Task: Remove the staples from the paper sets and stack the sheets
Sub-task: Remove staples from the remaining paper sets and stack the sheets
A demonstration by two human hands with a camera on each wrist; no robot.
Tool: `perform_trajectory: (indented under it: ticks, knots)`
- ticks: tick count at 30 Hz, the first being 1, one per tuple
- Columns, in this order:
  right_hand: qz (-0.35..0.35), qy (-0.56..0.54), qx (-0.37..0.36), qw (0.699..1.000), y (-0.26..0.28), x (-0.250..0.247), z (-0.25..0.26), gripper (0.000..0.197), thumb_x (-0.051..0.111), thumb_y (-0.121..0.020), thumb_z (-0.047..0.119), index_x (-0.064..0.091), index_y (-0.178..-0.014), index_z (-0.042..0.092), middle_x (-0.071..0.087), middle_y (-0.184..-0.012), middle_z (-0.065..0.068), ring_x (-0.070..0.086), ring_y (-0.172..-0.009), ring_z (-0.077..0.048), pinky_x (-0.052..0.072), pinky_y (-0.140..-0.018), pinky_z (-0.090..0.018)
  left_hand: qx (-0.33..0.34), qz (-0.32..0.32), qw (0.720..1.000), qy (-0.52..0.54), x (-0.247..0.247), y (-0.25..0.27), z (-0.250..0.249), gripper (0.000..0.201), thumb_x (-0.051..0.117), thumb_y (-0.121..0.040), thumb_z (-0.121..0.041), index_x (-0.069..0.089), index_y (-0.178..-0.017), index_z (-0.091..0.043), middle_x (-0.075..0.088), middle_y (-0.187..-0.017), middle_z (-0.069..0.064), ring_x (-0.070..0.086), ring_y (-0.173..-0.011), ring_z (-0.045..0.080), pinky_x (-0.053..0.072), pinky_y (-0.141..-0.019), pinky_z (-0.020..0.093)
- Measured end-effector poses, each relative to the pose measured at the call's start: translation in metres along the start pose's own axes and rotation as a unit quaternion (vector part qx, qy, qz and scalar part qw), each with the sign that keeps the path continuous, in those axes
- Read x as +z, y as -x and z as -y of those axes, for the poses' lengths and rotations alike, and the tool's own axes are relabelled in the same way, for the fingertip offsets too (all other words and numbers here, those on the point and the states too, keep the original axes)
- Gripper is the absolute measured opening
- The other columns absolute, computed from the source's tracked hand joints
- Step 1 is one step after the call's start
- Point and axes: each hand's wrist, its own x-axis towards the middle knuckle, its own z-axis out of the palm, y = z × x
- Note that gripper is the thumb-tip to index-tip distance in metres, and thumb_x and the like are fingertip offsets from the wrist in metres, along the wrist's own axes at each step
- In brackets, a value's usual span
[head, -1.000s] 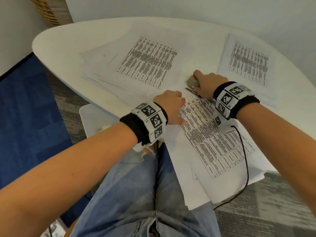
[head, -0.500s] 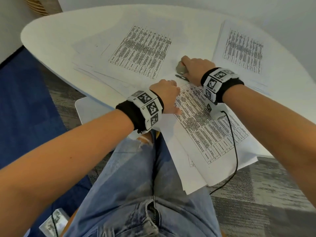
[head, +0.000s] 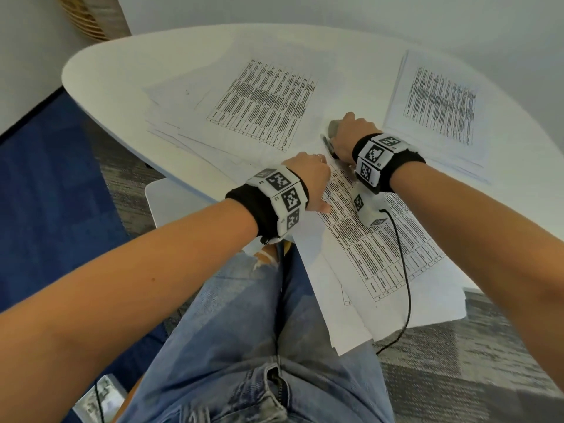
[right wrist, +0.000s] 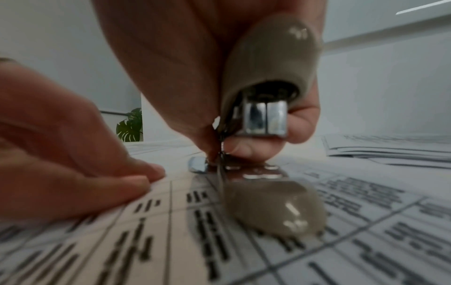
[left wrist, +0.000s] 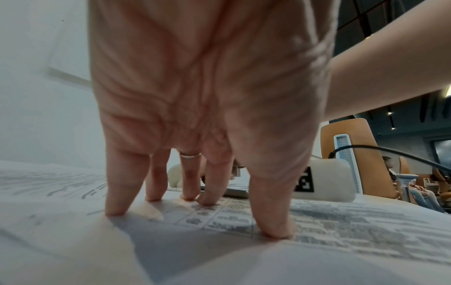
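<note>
Compared with a second ago, little has changed: the left hand (head: 308, 175) still presses its straight, spread fingers (left wrist: 156, 179) flat on the top corner of the paper set (head: 387, 245) at the frame's centre, and the right hand (head: 351, 132) still grips the staple remover (right wrist: 266, 81) there, fingers curled round its grey handles, metal end at the corner. The set hangs off the table (head: 128, 87) edge toward lower right as before, the loose sheets (head: 262, 99) remain upper centre, another stack (head: 439, 108) upper right.
</note>
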Motion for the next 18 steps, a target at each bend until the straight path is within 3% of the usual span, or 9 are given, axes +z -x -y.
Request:
perform_trajectory:
  ticks: [7, 11, 12, 15, 18]
  knots:
    - [0.021, -0.043, -0.024, 0.999, -0.003, -0.010, 0.000, 0.042, 0.043, -0.096, 0.034, 0.039, -0.125, 0.003, 0.057, -0.117, -0.018, 0.056, -0.099, -0.035, 0.041, -0.070, -0.037, 0.005, 0.000, 1.000, -0.001, -0.001, 0.005, 0.001, 0.075, 0.055, -0.084, -0.060, 0.041, -0.141, -0.014, 0.035, -0.148, 0.010, 0.039, -0.130, 0.031, 0.041, -0.104, 0.044]
    - [0.033, -0.093, -0.044, 0.994, 0.003, -0.015, -0.011, 0.043, 0.046, -0.096, 0.031, 0.033, -0.129, 0.006, 0.058, -0.111, -0.018, 0.054, -0.081, -0.029, 0.046, -0.068, -0.036, 0.050, 0.058, 0.997, 0.002, -0.013, 0.009, 0.014, 0.075, 0.055, -0.091, -0.045, 0.020, -0.151, -0.015, 0.009, -0.160, 0.009, 0.024, -0.142, 0.028, 0.027, -0.114, 0.038]
    - [0.031, -0.108, -0.050, 0.992, 0.006, -0.017, -0.015, 0.043, 0.046, -0.096, 0.030, 0.033, -0.129, 0.007, 0.058, -0.111, -0.019, 0.053, -0.079, -0.029, 0.045, -0.068, -0.035, 0.054, 0.066, 0.996, 0.015, -0.018, 0.011, 0.021, 0.077, 0.057, -0.091, -0.042, 0.019, -0.152, -0.016, 0.010, -0.160, 0.006, 0.024, -0.143, 0.026, 0.024, -0.115, 0.036]
    - [0.035, -0.111, -0.070, 0.991, 0.022, -0.019, -0.023, 0.043, 0.048, -0.096, 0.029, 0.033, -0.129, 0.006, 0.058, -0.114, -0.020, 0.055, -0.086, -0.032, 0.042, -0.070, -0.033, 0.022, 0.016, 0.996, 0.081, -0.028, 0.016, 0.041, 0.078, 0.064, -0.086, -0.043, 0.030, -0.148, -0.012, 0.034, -0.152, 0.005, 0.036, -0.137, 0.022, 0.029, -0.112, 0.032]
    - [0.054, -0.069, -0.097, 0.991, 0.036, -0.012, -0.026, 0.045, 0.050, -0.095, 0.030, 0.034, -0.129, 0.006, 0.058, -0.115, -0.019, 0.057, -0.096, -0.034, 0.043, -0.073, -0.033, -0.017, -0.014, 0.997, 0.068, -0.020, 0.016, 0.051, 0.079, 0.059, -0.085, -0.054, 0.035, -0.144, -0.007, 0.037, -0.150, 0.009, 0.037, -0.135, 0.025, 0.031, -0.110, 0.034]
